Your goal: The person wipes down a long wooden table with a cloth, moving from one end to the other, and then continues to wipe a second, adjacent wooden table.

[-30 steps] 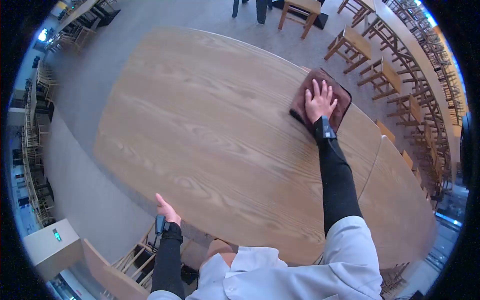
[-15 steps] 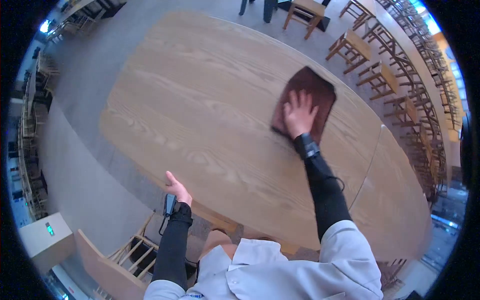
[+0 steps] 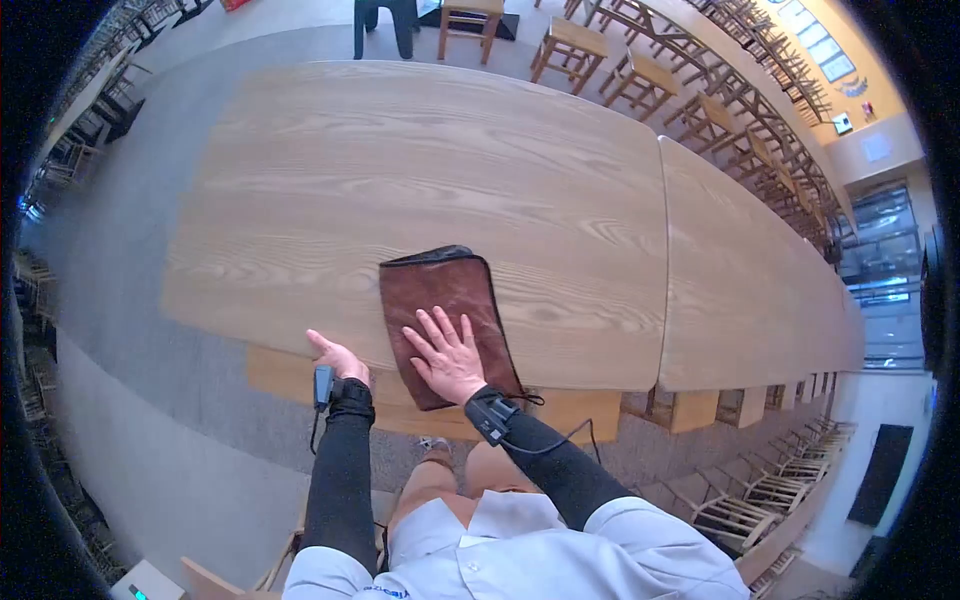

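Observation:
A brown cloth (image 3: 430, 285) with a dark edging lies on the wooden table (image 3: 300, 160), its lower end reaching past the near edge. My right hand (image 3: 446, 358) presses flat on it, fingers spread, and grips nothing. At the table's near edge, left of the cloth, is my left hand (image 3: 343, 362). Its thumb points outward, the other fingers are partly hidden, and nothing shows in it. Both wrists carry dark straps with small devices.
A second tabletop (image 3: 740, 260) adjoins on the right, past a narrow seam. Wooden stools (image 3: 570, 50) line the far side, beside a dark green stool (image 3: 384, 22). Wooden chairs (image 3: 735, 510) stand at the lower right. Grey floor (image 3: 110, 270) runs along the left.
My right hand and the cloth have moved from the table's far right to its near edge, close to my left hand. The view has turned, and the left hand remains by the edge.

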Demonstrator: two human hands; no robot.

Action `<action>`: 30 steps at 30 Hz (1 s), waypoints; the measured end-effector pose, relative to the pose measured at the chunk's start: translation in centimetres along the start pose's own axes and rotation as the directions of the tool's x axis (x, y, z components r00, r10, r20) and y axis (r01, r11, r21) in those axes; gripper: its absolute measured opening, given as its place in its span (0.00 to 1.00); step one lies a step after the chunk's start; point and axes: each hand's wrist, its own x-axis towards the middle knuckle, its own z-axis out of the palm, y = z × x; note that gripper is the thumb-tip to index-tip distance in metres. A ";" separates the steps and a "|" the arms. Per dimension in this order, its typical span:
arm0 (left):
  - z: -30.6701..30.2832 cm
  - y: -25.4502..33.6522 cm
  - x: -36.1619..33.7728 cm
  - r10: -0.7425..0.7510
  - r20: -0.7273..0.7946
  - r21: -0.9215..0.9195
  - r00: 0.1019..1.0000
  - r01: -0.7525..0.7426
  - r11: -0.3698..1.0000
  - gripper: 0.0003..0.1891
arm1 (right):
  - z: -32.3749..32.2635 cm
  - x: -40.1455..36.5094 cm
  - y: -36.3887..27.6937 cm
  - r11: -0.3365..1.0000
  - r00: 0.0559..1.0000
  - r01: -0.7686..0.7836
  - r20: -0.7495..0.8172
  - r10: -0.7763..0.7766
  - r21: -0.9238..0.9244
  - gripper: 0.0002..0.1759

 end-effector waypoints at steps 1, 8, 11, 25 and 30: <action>0.5 -0.1 0.4 0.003 0.006 0.005 1.000 -0.003 1.000 0.45 | -0.3 -1.0 1.0 1.000 1.000 -0.008 0.001 0.008 -0.010 0.31; 0.1 -0.1 0.6 0.030 0.065 -0.058 0.997 -0.026 0.998 0.49 | -6.0 -11.0 13.7 0.915 0.934 -0.358 -0.081 0.349 -0.188 0.32; -0.5 0.4 -0.3 0.036 0.015 -0.008 0.999 -0.036 0.999 0.47 | -8.4 -16.2 20.0 0.827 0.868 -0.496 -0.143 0.475 -0.265 0.34; 3.0 -3.8 3.6 0.170 -0.132 0.043 0.977 -0.166 0.985 0.40 | -4.7 -13.3 18.6 0.702 0.817 -0.571 -0.204 0.540 -0.425 0.35; 2.0 -4.4 3.3 0.163 -0.053 0.381 0.985 -0.131 0.915 0.43 | -1.5 -2.7 5.4 0.926 0.953 -0.294 0.002 0.303 -0.239 0.37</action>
